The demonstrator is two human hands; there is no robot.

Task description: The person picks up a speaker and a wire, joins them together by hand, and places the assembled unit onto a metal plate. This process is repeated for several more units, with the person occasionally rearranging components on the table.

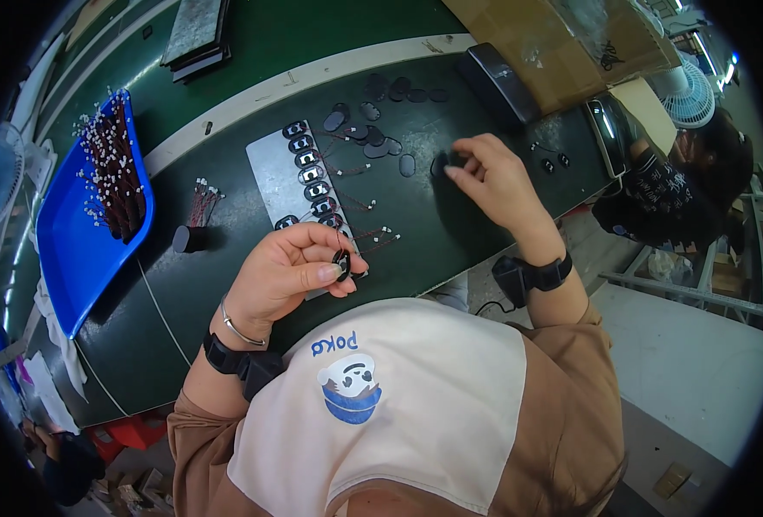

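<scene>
My left hand [280, 271] pinches a small black oval part with thin wires [342, 264] between thumb and fingers, just over the near end of a pale flat plate [271, 177]. Along that plate's right edge runs a row of black oval housings [310, 159], some with thin red wires ending in white connectors [372, 205]. Out to the right, my right hand [504, 185] has thumb and fingertips closed on a dark oval piece [439, 165], slightly blurred. Similar loose black oval pieces [376, 148] lie scattered beyond the plate, left of this hand.
At left, a blue tray [62, 250] holds bundled wires with white connectors; a smaller wire bundle [200, 211] stands beside it. A black box [499, 84] and a cardboard carton [571, 47] sit at the back right. Another person [670, 194] is at the right.
</scene>
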